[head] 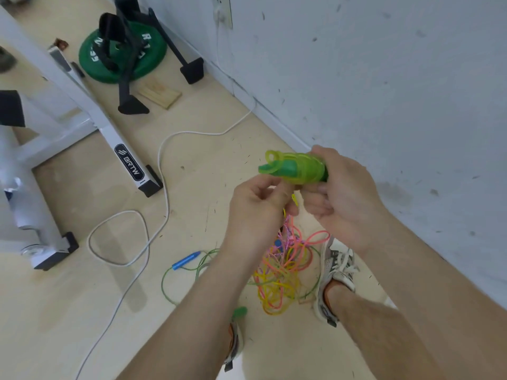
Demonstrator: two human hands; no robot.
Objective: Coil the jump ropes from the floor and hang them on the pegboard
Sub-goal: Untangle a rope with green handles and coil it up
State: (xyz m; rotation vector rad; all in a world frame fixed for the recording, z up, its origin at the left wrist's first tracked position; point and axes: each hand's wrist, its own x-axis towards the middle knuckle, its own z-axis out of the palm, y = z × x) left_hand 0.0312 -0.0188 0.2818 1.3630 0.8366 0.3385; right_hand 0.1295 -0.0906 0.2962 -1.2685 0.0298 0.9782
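My right hand [343, 198] grips a green jump rope [296, 168] whose yellow-green cord is wound in tight turns round its green handles. My left hand [258, 207] sits just below and left of it, fingers curled, pinching the cord's loose yellow end near the bundle. On the floor below lies a tangle of pink, yellow and orange ropes [282, 267]. A thin green rope with a blue handle [186, 261] loops to the left of that pile. A green handle [240, 312] shows by my left forearm.
The white wall [384, 78] runs along the right. A white cable [162, 171] snakes across the wooden floor. A white machine frame [104, 127] stands at left, with a green weight plate [123, 53], black stand legs and a wooden block [160, 95] behind. My shoes are beside the pile.
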